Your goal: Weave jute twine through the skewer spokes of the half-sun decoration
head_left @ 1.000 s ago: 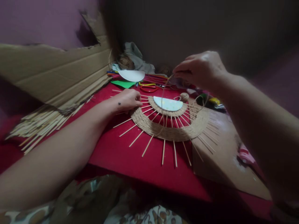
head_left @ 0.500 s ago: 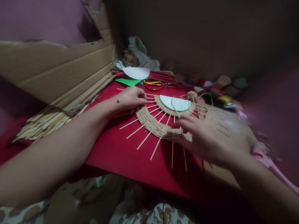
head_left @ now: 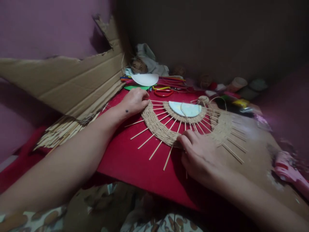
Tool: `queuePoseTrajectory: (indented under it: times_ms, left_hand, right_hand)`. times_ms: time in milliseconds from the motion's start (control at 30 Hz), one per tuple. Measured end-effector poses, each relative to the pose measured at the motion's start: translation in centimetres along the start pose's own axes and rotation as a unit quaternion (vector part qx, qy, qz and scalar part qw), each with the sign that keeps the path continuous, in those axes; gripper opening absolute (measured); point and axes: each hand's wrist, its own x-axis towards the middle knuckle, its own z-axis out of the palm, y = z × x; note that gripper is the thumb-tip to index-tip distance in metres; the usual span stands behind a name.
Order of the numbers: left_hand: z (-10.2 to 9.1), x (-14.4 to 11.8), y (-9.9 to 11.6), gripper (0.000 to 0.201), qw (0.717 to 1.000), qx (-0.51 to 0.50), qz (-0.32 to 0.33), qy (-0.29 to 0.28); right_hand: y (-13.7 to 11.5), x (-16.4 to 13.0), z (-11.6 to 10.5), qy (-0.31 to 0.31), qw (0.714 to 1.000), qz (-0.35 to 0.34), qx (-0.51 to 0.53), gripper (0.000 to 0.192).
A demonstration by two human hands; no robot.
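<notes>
A half-round fan of thin wooden sticks and woven twine (head_left: pixel 160 129) lies on the red cloth, its sticks spreading outward. At its centre is a pale blue half-disc (head_left: pixel 185 109) with a loose strand of twine across it. My left hand (head_left: pixel 135 100) is closed in a pinch at the left end of the woven band. Lower down, my right hand (head_left: pixel 201 155) has its fingers bent and closed on the band's middle, hiding that stretch and several sticks. A small ball of twine (head_left: pixel 203 100) sits just behind the fan's right part.
Red-handled scissors (head_left: pixel 163 92), a white half-disc (head_left: pixel 145 79) and coloured sticks lie at the back. Cardboard (head_left: pixel 79 80) stands on the left above a bundle of sticks (head_left: pixel 64 130). A pink glue gun (head_left: pixel 287 167) lies at the right on a brown board (head_left: pixel 258 161).
My right hand has moved down and closed more on the band, where its fingers were looser and blurred. More of the fan's right side now shows. The whole view has shifted slightly.
</notes>
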Motion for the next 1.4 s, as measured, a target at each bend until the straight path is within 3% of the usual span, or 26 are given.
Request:
queuePoseTrajectory:
  times_ms: [167,367,533,667,733,1000,1167,1400]
  left_hand:
    - [0.3,-0.1,-0.2,0.031,0.999,0.024,-0.013,0.033]
    - [0.3,-0.5,-0.4,0.032,0.998,0.043,-0.044,0.019]
    - [0.0,-1.1,0.4,0.032,0.995,0.072,-0.059,0.035]
    - [0.3,-1.6,1.6,0.028,0.994,0.010,0.037,0.099]
    - [0.6,-1.9,2.3,0.026,0.989,-0.043,0.099,0.106]
    - [1.3,-3.3,5.4,0.019,0.962,-0.135,0.221,0.082]
    - [1.1,-3.9,6.5,0.013,0.939,-0.211,0.273,0.003]
    - [1.0,-3.7,6.4,0.012,0.938,-0.226,0.254,-0.062]
  right_hand:
    - [0.9,-0.1,0.0,-0.008,1.000,-0.005,-0.026,0.022]
    - [2.6,-0.7,0.2,0.005,0.999,0.009,-0.049,0.024]
    - [4.9,-1.8,0.8,0.047,0.998,0.014,0.046,0.021]
    - [5.5,-2.5,0.9,0.091,0.992,-0.021,0.083,0.017]
    - [5.4,-2.6,0.9,0.093,0.993,-0.029,0.072,0.018]
    - [5.2,-2.9,1.0,0.130,0.986,-0.050,0.093,0.020]
    - [4.8,-3.6,0.6,0.098,0.990,-0.044,0.087,0.016]
    - [4.0,-4.3,0.2,0.045,0.988,-0.050,0.137,0.020]
